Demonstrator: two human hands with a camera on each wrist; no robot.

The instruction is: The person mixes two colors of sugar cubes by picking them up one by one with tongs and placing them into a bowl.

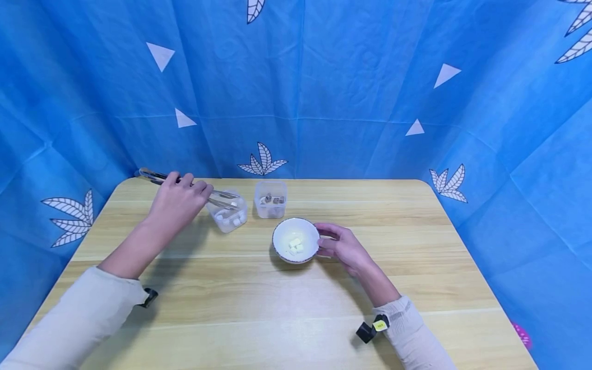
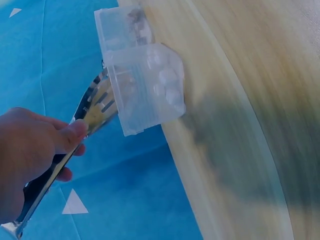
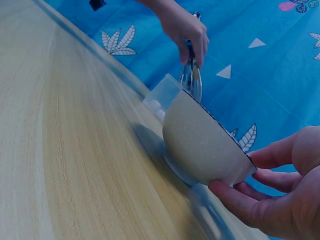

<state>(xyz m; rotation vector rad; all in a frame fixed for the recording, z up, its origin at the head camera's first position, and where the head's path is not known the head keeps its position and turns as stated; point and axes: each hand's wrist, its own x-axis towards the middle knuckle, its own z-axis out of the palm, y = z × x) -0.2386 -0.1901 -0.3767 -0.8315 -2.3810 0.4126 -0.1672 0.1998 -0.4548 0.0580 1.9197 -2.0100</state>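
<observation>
My left hand point(image 1: 178, 203) grips a pair of metal tongs point(image 2: 95, 107) by the handles. In the head view the tongs' tips reach over a small clear plastic container point(image 2: 132, 115) holding several white pieces point(image 2: 171, 92). No piece shows between the tips. A white bowl with a dark patterned rim point(image 1: 283, 234) stands to the right, with a few pale cubes point(image 1: 296, 245) at its bottom. My right hand point(image 1: 344, 249) holds the bowl's right side, the thumb low on its outer wall and fingers near the rim in the right wrist view.
A second clear container point(image 1: 270, 211) with several brown pieces point(image 1: 278, 200) stands behind the bowl, close to the first one. All stand on a light wooden table point(image 1: 222, 308). A blue patterned curtain point(image 1: 342, 92) hangs along its back and sides.
</observation>
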